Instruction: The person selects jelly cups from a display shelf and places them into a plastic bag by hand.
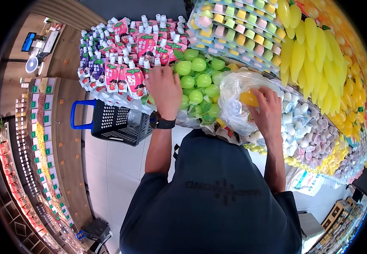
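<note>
My left hand (165, 91), with a dark watch at the wrist, is over the left edge of the green ball-shaped packs (196, 80), beside the pink pouches (134, 78). Its fingertips are partly hidden, and what they hold, if anything, cannot be made out. On the right, my right hand (266, 108) has its fingers curled round a yellow-orange item (248, 98) at the clear plastic bag (232, 91). The bag lies crumpled just right of the green packs, with a few items showing inside it.
A black shopping basket (118, 122) with a blue handle hangs at the left below the pouches. Trays of coloured cubes (238, 31), long yellow packs (315, 63) and small white cups (296, 116) fill the right side. Wooden shelving (67, 148) stands far left.
</note>
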The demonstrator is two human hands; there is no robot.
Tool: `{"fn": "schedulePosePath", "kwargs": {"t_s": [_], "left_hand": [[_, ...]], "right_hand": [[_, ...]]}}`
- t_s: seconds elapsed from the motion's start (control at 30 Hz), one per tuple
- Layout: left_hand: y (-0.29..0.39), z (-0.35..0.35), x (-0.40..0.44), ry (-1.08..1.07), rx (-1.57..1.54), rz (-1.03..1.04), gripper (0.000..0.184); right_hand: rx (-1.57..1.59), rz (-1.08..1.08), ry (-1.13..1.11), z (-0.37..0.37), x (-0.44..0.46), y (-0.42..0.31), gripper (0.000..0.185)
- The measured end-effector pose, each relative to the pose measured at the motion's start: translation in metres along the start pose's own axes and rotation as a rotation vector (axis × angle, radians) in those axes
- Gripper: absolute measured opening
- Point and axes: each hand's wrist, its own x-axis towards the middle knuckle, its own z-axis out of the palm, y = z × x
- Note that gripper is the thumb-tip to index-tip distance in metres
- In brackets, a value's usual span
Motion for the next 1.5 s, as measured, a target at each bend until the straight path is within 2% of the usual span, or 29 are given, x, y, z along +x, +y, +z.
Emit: {"fn": "schedulePosePath", "kwargs": {"t_s": [0.07, 0.23, 0.33, 0.4, 0.5, 0.53, 0.6, 0.67, 0.7, 0.77, 0.83, 0.87, 0.9, 0.97, 1.07, 1.13, 1.17, 1.3, 1.37, 1.43, 1.5], "left_hand": [[0.006, 0.000, -0.006, -0.167, 0.008, 0.101, 0.029], [0.003, -0.008, 0.000, -0.114, -0.034, 0.055, 0.033], [0.006, -0.012, 0.007, -0.049, -0.209, 0.099, 0.032], [0.009, -0.006, 0.008, -0.135, -0.161, 0.229, 0.037], [0.014, -0.009, 0.011, -0.177, -0.169, 0.177, 0.040], [0.018, -0.011, 0.011, -0.184, -0.191, 0.184, 0.040], [0.028, -0.018, 0.012, -0.031, -0.246, 0.181, 0.040], [0.050, -0.032, 0.006, -0.045, -0.374, 0.174, 0.036], [0.065, -0.039, 0.000, -0.108, -0.529, 0.283, 0.034], [0.093, -0.050, -0.009, -0.243, -0.768, 0.453, 0.029], [0.111, -0.040, -0.020, -0.371, -0.785, 0.524, 0.031], [0.121, -0.035, -0.024, -0.434, -0.781, 0.559, 0.035], [0.126, -0.029, -0.025, -0.444, -0.758, 0.582, 0.037], [0.143, -0.024, -0.019, -0.425, -0.742, 0.638, 0.042], [0.135, -0.029, -0.026, -0.470, -0.682, 0.639, 0.044], [0.132, -0.025, -0.028, -0.508, -0.657, 0.661, 0.045], [0.129, -0.021, -0.031, -0.539, -0.629, 0.670, 0.045], [0.126, -0.020, -0.030, -0.617, -0.603, 0.676, 0.044], [0.126, -0.023, -0.028, -0.653, -0.613, 0.658, 0.045], [0.123, -0.019, -0.028, -0.641, -0.621, 0.661, 0.045], [0.122, -0.015, -0.032, -0.637, -0.627, 0.660, 0.046]], "right_hand": [[0.006, 0.012, -0.009, -0.002, 0.000, -0.002, 0.054], [0.005, 0.033, -0.044, -0.002, 0.000, -0.002, 0.056], [0.031, 0.040, -0.061, 0.003, -0.002, 0.001, 0.059], [0.058, 0.030, -0.047, 0.006, -0.001, 0.003, 0.059], [0.074, 0.003, -0.015, 0.006, 0.002, 0.006, 0.057], [0.141, 0.012, -0.008, 0.004, 0.001, 0.009, 0.055], [0.172, 0.042, -0.008, -0.010, -0.006, 0.019, 0.052], [0.368, 0.110, -0.026, -0.024, -0.014, 0.027, 0.052], [0.350, 0.118, -0.032, -0.029, -0.019, 0.032, 0.052], [0.601, 0.264, -0.059, -0.035, -0.030, 0.042, 0.046], [0.814, 0.402, -0.099, -0.035, -0.044, 0.059, 0.044], [1.029, 0.463, 0.006, -0.027, -0.052, 0.066, 0.045], [0.999, 0.515, 0.046, -0.030, -0.056, 0.066, 0.044], [1.369, 0.618, 0.237, -0.036, -0.064, 0.069, 0.043], [1.679, 0.611, 0.514, -0.049, -0.056, 0.067, 0.048], [1.932, 0.434, 0.668, -0.052, -0.055, 0.089, 0.049], [1.963, 0.409, 0.770, -0.055, -0.055, 0.098, 0.049], [1.841, 0.274, 0.898, -0.095, -0.042, 0.125, 0.050], [1.514, 0.223, 0.992, -0.118, -0.035, 0.151, 0.049], [1.282, 0.291, 1.133, -0.148, -0.023, 0.182, 0.048], [0.813, 0.348, 1.218, -0.180, -0.008, 0.223, 0.046]]}}
